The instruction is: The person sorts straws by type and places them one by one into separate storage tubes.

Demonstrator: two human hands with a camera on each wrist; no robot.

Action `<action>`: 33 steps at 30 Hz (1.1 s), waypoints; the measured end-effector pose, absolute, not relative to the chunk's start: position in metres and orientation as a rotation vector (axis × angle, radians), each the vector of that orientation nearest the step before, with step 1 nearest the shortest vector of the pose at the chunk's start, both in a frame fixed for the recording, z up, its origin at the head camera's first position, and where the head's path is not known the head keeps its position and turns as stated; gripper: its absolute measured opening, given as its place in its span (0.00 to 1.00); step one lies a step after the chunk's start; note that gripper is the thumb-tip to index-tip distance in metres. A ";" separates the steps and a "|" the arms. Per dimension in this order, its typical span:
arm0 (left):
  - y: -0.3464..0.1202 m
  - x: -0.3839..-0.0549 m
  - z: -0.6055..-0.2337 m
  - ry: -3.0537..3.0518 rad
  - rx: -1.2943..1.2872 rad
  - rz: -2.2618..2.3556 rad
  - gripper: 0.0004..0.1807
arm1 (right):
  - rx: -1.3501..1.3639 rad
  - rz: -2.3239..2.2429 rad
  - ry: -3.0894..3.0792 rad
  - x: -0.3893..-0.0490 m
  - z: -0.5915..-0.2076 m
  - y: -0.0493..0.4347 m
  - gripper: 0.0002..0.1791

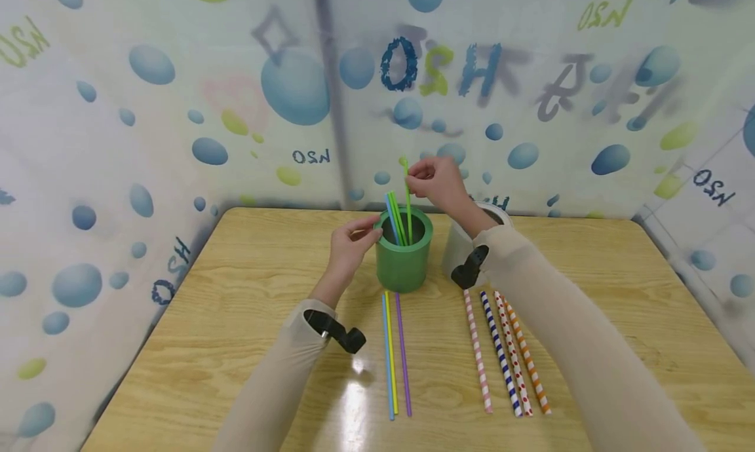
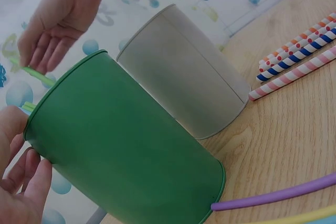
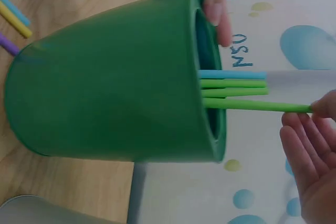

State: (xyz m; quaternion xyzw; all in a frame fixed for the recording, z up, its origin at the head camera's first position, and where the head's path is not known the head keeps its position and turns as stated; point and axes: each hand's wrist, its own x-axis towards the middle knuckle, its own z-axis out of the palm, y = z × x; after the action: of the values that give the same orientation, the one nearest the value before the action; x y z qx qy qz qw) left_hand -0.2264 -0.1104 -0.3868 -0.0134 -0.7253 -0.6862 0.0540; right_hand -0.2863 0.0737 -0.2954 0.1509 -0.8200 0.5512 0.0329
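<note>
A green cup (image 1: 402,268) stands upright on the table, holding a light blue straw (image 3: 233,74) and two green straws (image 3: 233,83) that lean out of its mouth. At its left rim, my left hand (image 1: 349,247) grips the edge with thumb and fingers. Above the cup, my right hand (image 1: 439,182) pinches the upper part of another green straw (image 3: 257,105), whose lower end is inside the cup. The cup wall hides the straws' bottom ends. Close by on the right is a grey-white can (image 2: 181,72), partly behind my right wrist in the head view.
On the table (image 1: 265,275) in front of the cup lie a blue straw (image 1: 387,360), a yellow straw (image 1: 392,354) and a purple straw (image 1: 404,357). Before the can lie pink-striped (image 1: 478,354), blue-striped (image 1: 501,354), red-dotted (image 1: 514,357) and orange-striped straws (image 1: 529,360). A patterned curtain (image 1: 236,177) hangs behind.
</note>
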 end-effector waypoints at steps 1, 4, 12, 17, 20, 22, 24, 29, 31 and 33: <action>-0.110 -0.226 -0.387 -2.203 -0.043 -2.082 0.16 | 0.472 1.682 -2.546 -0.286 -0.298 0.074 0.08; -0.110 -0.226 -0.387 -2.198 -0.048 -2.083 0.16 | 0.504 1.641 -2.606 -0.285 -0.306 0.077 0.09; -0.110 -0.227 -0.388 -2.182 -0.043 -2.098 0.15 | 0.544 1.573 -2.699 -0.285 -0.321 0.077 0.09; -0.110 -0.227 -0.388 -2.178 -0.048 -2.100 0.15 | 0.501 1.558 -2.748 -0.285 -0.325 0.075 0.09; -0.110 -0.227 -0.388 -2.180 -0.055 -2.093 0.15 | 0.489 1.547 -2.754 -0.284 -0.325 0.073 0.09; -0.110 -0.227 -0.388 -2.181 -0.058 -2.090 0.16 | 0.483 1.522 -2.762 -0.283 -0.325 0.072 0.09; -0.111 -0.227 -0.389 -2.179 -0.065 -2.088 0.16 | 0.478 1.487 -2.772 -0.283 -0.325 0.071 0.09; -0.110 -0.228 -0.388 -2.179 -0.078 -2.078 0.16 | 0.470 1.365 -2.819 -0.285 -0.326 0.068 0.09; -0.110 -0.228 -0.389 -2.179 -0.077 -2.075 0.16 | 0.463 1.344 -2.836 -0.286 -0.326 0.067 0.09; -0.110 -0.228 -0.389 -2.177 -0.070 -2.078 0.16 | 0.459 1.347 -2.842 -0.286 -0.325 0.067 0.09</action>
State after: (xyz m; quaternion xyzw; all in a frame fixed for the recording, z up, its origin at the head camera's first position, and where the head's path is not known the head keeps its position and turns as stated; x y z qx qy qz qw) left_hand -0.2277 -0.1100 -0.3888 -0.0233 -0.7215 -0.6889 0.0657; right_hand -0.2863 0.0668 -0.3248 0.1444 -0.8940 0.4237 -0.0185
